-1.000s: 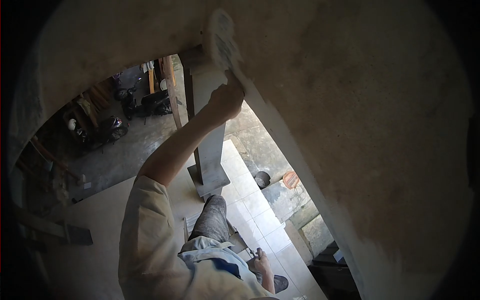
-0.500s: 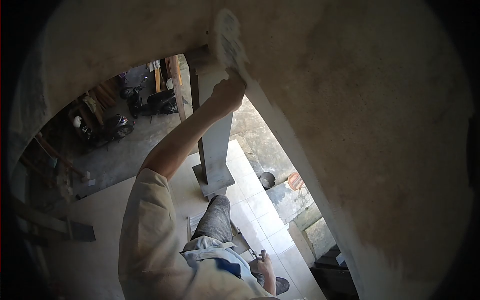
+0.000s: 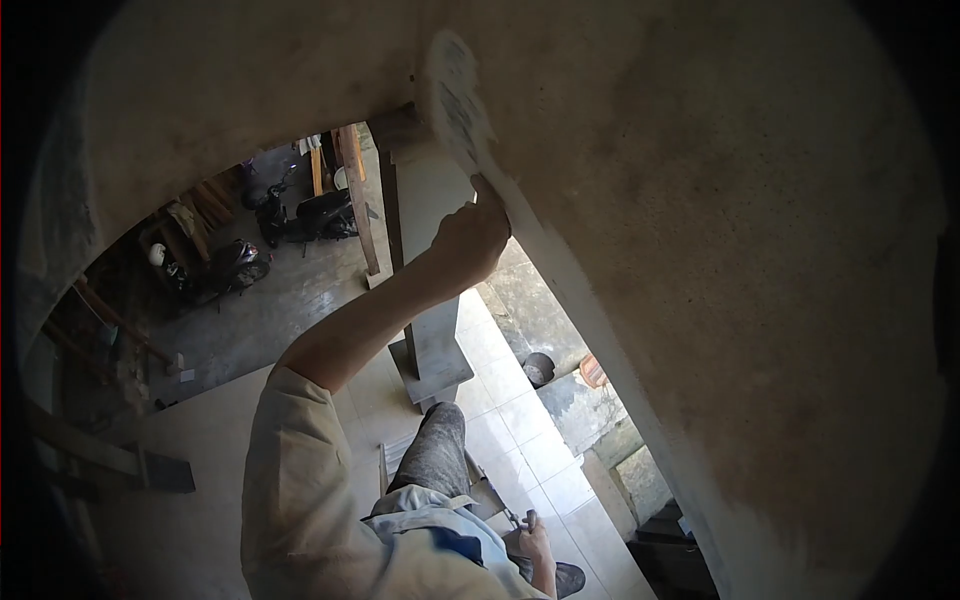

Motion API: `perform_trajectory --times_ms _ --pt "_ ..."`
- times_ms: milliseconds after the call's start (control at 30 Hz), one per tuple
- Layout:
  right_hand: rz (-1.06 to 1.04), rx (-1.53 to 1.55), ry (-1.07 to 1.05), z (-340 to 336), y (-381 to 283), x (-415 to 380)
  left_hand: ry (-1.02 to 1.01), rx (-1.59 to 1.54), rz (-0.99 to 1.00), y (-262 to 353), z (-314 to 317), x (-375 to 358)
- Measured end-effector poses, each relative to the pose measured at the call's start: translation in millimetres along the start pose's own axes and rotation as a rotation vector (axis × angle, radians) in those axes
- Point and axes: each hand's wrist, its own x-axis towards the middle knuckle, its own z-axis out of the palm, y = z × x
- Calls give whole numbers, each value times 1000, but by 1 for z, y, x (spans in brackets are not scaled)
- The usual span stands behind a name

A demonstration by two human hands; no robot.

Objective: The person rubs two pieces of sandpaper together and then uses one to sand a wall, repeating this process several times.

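Left hand (image 3: 470, 240) gripping trowel (image 3: 458, 100), blade angled up from fist, flat against plastered wall (image 3: 720, 220); right hand (image 3: 532, 540) low, gripping something small.

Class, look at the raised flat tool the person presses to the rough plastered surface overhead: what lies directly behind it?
Behind the pale flat tool, gripped by the raised hand, is the brownish plastered surface. The patch beneath the blade is covered, so its state cannot be seen.
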Motion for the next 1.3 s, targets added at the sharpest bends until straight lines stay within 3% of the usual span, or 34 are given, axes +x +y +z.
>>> perform_trajectory --times_ms 100,167,267,333,400,500,633,667,733,800,833,867,933,1000,1067,1133,1200,1233,1300 --pt "89 -94 -71 -7 -9 1 62 -32 -84 -22 7 30" --pt "83 -37 -69 -8 -5 -4 57 -1 -2 -53 12 54" --pt "101 36 -15 -9 -17 -6 133 27 -101 -26 12 33" --pt "111 18 13 -4 -22 -6 82 148 -12 -1 14 4" --pt "102 -77 17 -3 -21 -6 100 -67 -52 -3 6 7" --pt "89 -126 -87 -15 -31 -7 154 -31 -47 -52 33 55" --pt "49 -3 -27 -6 -10 -4 183 -16 -50 -19 23 19" --pt "44 -1 -32 -6 -10 -4 171 148 21 -2 22 -2" --pt "40 -25 -40 -4 -11 -1 -4 -52 9 11 0 -15" --pt "44 -87 -53 -5 -11 0 117 -57 -18 -4 13 5" --pt "70 -120 -75 -10 -20 -3 172 31 70 -20 16 20" --pt "63 -77 -62 -9 -12 -5 185 -106 -56 -36 25 44" --pt "35 14 -37 -4 2 -3 232 -63 -81 -39 24 43" --pt "52 48 -18 -1 1 -3 285 31 -21 -13 24 17" --pt "65 -33 -20 -6 -15 -9 212 156 50 13 23 -15" --pt "61 -70 -41 -8 -19 -8 145 -113 5 10 9 -10" --pt "85 -49 -83 -6 -8 0 190 -72 -81 -18 25 23" --pt "67 -55 -84 -8 -5 -1 199 -215 -135 -37 32 45" --pt "67 29 -49 -11 -7 -15 178 -120 -127 -44 26 48"
